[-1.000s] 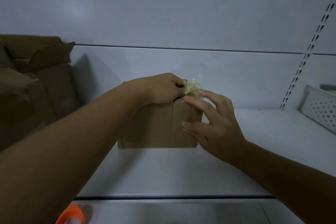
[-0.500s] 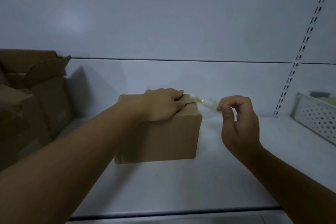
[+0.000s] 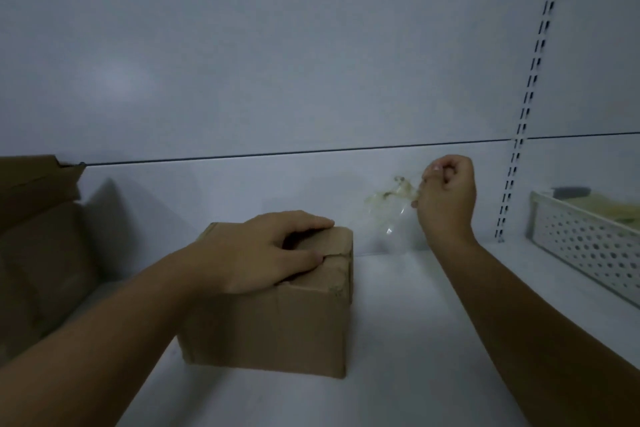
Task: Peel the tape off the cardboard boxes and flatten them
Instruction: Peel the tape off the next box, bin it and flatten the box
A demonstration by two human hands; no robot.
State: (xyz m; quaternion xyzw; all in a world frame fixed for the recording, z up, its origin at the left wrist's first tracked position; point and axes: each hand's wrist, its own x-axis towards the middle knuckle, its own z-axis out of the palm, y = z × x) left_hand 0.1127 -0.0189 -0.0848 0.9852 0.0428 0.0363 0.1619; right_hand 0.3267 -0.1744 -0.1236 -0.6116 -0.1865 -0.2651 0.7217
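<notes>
1. Cardboard in a dark heap, opened and crumpled, fills the left end of the white shelf, up against the back panel.
2. Left hand lies palm down on top of the small cardboard box; its grip is loose and spread rather than clenched, the fingers reaching across the top flaps and the thumb lying at the seam where the flaps meet. It presses on the box but does not enclose it.
3. Box stands upright on the shelf, left of the middle and near the front edge, its flaps closed and its top right corner scuffed. No tape can be made out along the top seam beside the hand.
4. Strip of clear tape, crumpled and yellowish, hangs in the air to the right of the box and apart from it, in front of the back panel.
5. Right hand is raised above the shelf, its grip clenched on the upper end of the tape, pinched between thumb and fingertips.
6. Slotted upright rail runs up the back panel to the right of that hand.
7. White perforated basket sits at the right end of the shelf, with pale, blurred contents.
</notes>
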